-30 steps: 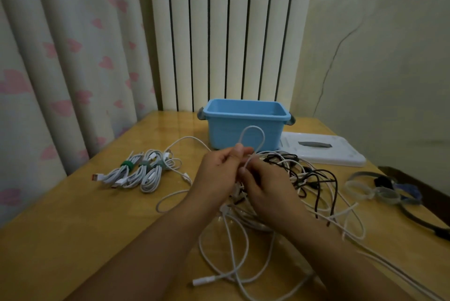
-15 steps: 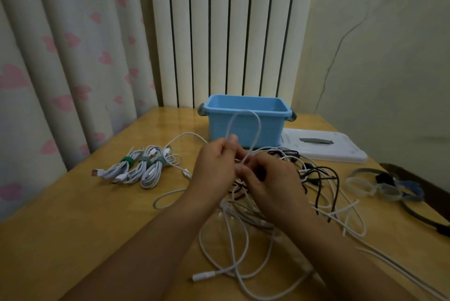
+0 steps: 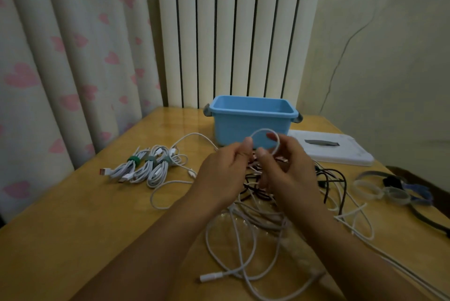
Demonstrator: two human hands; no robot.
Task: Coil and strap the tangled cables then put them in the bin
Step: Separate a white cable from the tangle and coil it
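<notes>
Pinching a white cable loop [image 3: 265,133], left hand [image 3: 224,169] and right hand [image 3: 287,169] grip it above tangled cables [image 3: 280,215], near the blue bin [image 3: 252,120].

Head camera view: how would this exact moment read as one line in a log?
step: coiling | left hand: pinches white cable | right hand: holds its loop | bin: no cables visible | strapped bundles: on table
</notes>
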